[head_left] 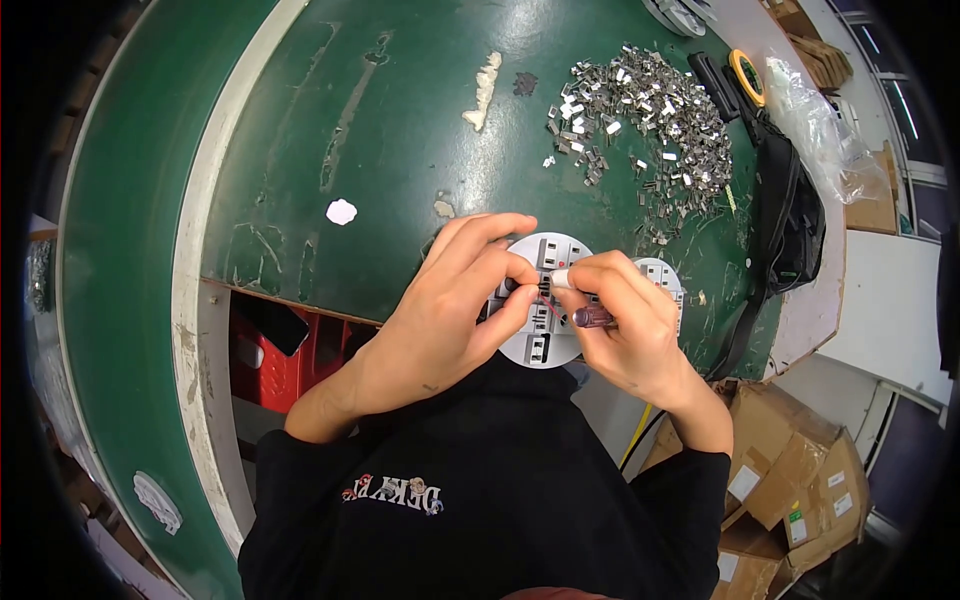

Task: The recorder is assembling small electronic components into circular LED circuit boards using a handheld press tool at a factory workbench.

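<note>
A round white plastic disc (520, 352) with several dark-slotted sockets lies at the table's front edge, under both hands. My left hand (455, 300) is over its left side, thumb and forefinger pinched at the middle; what sits between the fingertips is too small to make out. A thin red wire (549, 303) shows beside those fingertips. My right hand (630, 315) is closed at the disc's right side, with a screwdriver (593, 317) with a dark purplish handle tucked in its fingers. White tape (561, 278) wraps one right fingertip, which almost meets the left fingers.
A second white disc (660, 270) lies partly behind my right hand. Many small metal pieces (660, 120) are heaped at the far right. Beside them are a black bag (785, 215), a yellow tape roll (746, 78) and clear plastic (815, 130). Cardboard boxes (790, 460) stand lower right.
</note>
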A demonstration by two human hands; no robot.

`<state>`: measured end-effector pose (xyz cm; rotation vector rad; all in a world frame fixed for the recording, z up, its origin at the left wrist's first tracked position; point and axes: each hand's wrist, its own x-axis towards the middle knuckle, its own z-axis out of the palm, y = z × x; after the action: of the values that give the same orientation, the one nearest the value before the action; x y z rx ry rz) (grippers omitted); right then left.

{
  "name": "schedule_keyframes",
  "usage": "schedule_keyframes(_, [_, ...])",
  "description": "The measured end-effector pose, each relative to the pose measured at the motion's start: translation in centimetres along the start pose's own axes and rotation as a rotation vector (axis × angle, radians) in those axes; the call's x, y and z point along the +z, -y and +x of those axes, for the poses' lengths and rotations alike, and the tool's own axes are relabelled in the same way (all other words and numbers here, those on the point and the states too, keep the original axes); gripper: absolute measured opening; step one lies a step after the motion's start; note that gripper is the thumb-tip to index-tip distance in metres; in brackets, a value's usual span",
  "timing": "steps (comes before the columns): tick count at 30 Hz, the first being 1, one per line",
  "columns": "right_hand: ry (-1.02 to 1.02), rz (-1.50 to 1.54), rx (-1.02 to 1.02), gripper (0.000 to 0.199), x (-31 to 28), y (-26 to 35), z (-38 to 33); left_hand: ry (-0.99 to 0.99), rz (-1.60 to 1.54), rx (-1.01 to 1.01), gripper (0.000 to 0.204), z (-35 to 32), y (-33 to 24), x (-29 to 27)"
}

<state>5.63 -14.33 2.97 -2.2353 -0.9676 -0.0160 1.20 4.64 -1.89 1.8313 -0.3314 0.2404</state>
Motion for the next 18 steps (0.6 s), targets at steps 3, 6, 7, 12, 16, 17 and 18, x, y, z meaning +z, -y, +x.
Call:
schedule_keyframes(3, [0.0,-0.013,-0.014,0.019,0.2,0.1,0.0,0.0,-0.003,0.0,0.012,0.0,0.1,0.0])
schedule_keyframes(6, [0.006,-0.051,-0.019,0.019,0.2,0.3,0.3,-0.008,0.005,0.002,0.012,0.1,0.1,0.1])
schedule_keyframes(7, [0.008,-0.064,-0.02,0.019,0.2,0.4,0.4,-0.011,0.008,0.004,0.012,0.1,0.2,0.1])
schedule_keyframes(12, [0.085,-0.074,-0.007,0.026,0.2,0.1,-0.3,-0.012,0.004,0.003,0.011,0.0,0.2,0.2])
schedule_keyframes(16, [0.142,0.061,0.106,0.019,-0.7,-0.2,0.5,0.036,0.039,0.048,0.019,0.0,0.7,-0.1])
schedule_keyframes(17, [0.162,0.108,0.144,0.017,-0.9,-0.2,0.6,0.053,0.052,0.061,0.023,0.0,0.7,-0.1])
schedule_keyframes(18, [0.115,0.123,0.216,0.007,-1.5,0.7,1.1,0.045,0.052,0.062,0.023,0.0,0.8,-0.2])
